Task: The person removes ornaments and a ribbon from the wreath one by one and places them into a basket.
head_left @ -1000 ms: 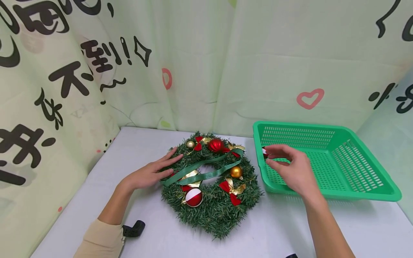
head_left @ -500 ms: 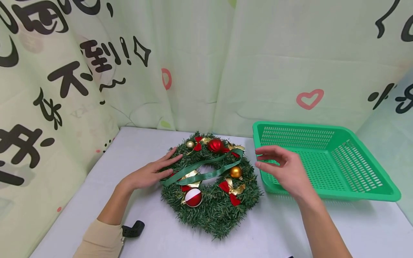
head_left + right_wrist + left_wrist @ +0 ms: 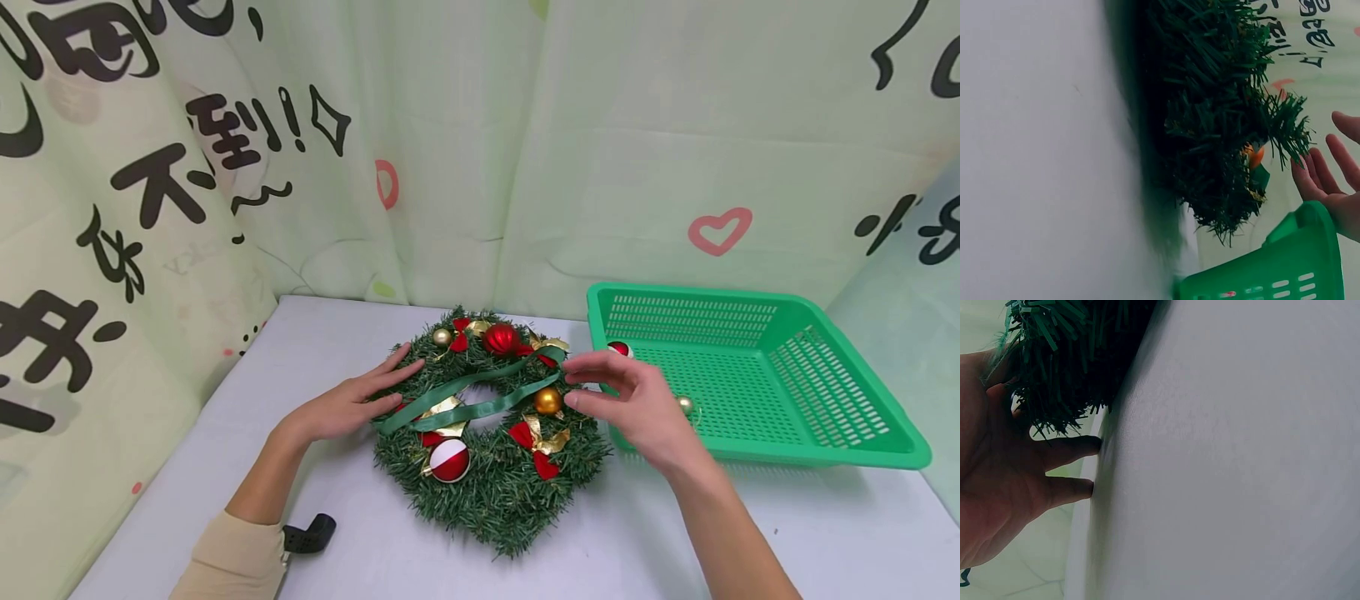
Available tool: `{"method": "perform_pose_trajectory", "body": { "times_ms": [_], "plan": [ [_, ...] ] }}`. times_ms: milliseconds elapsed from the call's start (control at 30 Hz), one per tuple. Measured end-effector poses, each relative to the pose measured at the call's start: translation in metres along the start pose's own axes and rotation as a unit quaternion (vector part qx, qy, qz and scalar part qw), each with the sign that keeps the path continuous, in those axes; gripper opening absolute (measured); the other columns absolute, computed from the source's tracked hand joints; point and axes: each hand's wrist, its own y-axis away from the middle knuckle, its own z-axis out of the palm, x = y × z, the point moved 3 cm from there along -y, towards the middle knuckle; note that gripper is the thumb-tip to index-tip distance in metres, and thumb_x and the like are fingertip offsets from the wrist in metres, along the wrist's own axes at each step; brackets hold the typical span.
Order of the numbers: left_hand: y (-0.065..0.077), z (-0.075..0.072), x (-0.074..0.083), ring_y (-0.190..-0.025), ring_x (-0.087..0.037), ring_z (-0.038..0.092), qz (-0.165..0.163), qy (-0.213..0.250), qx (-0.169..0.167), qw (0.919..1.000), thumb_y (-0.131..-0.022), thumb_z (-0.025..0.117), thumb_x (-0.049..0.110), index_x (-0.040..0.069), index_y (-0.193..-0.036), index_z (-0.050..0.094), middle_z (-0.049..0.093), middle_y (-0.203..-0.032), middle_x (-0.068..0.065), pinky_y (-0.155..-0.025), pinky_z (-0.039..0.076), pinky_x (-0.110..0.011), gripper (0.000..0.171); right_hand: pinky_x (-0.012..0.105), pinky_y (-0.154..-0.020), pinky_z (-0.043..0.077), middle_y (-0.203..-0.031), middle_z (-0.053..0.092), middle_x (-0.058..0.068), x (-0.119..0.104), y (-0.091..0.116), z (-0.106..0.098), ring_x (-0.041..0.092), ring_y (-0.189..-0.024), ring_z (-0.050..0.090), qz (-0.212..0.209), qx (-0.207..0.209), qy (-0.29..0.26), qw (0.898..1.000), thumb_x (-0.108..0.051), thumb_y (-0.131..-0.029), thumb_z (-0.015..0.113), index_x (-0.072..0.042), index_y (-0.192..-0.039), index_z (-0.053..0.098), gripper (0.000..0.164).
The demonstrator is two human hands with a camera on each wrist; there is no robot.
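On the left forearm [image 3: 262, 483], a sleeve [image 3: 234, 557] of plain beige cloth is worn, and its edge is placed well behind the wrist. Beside this sleeve, a small black device [image 3: 311, 533] of bent shape is seen. The right forearm [image 3: 723, 521] and the fingers [image 3: 397, 374] are seen bare.

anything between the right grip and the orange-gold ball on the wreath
Nothing visible. In the head view the right grip is just right of the orange-gold ball, with no object between them. The green ribbon passes just above the ball in the picture, so it might get brushed.
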Motion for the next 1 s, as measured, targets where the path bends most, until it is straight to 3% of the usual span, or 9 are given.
{"method": "perform_pose_trajectory", "body": {
  "times_ms": [367, 700, 1000],
  "plan": [
    [-0.001, 0.0, 0.0, -0.162, -0.036, 0.006, 0.0, 0.0, -0.001, 1.0, -0.112, 0.049, 0.031, 0.03, -0.166, 0.029, 0.001, -0.177, 0.001, -0.124, 0.019, -0.067, 0.057, 0.03, -0.102, 0.055, -0.14, 0.06, 0.024, 0.002, -0.001, 0.016, 0.041, -0.127, 0.063, -0.011, -0.028, -0.014, 0.999, -0.005, -0.089, 0.082, 0.003, -0.132, 0.064, 0.047],
    [-0.001, 0.0, 0.0, -0.163, -0.035, 0.006, 0.003, -0.003, -0.001, 1.0, -0.112, 0.049, 0.03, 0.029, -0.166, 0.029, 0.001, -0.177, -0.001, -0.124, 0.02, -0.067, 0.057, 0.04, -0.109, 0.05, -0.135, 0.065, 0.017, 0.002, 0.001, 0.026, 0.032, -0.122, 0.068, -0.002, -0.019, 0.059, 0.998, -0.001, -0.088, 0.08, -0.003, -0.129, 0.068, 0.043],
    [0.0, 0.0, 0.002, -0.162, -0.036, 0.005, 0.001, -0.001, -0.001, 1.0, -0.112, 0.048, 0.03, 0.028, -0.166, 0.029, 0.001, -0.177, -0.001, -0.124, 0.02, -0.067, 0.057, 0.048, -0.107, 0.052, -0.134, 0.065, 0.011, 0.004, 0.002, 0.035, 0.033, -0.125, 0.064, -0.016, 0.009, 0.154, 0.988, -0.002, -0.09, 0.078, -0.01, -0.128, 0.07, 0.04]
  ]
}}
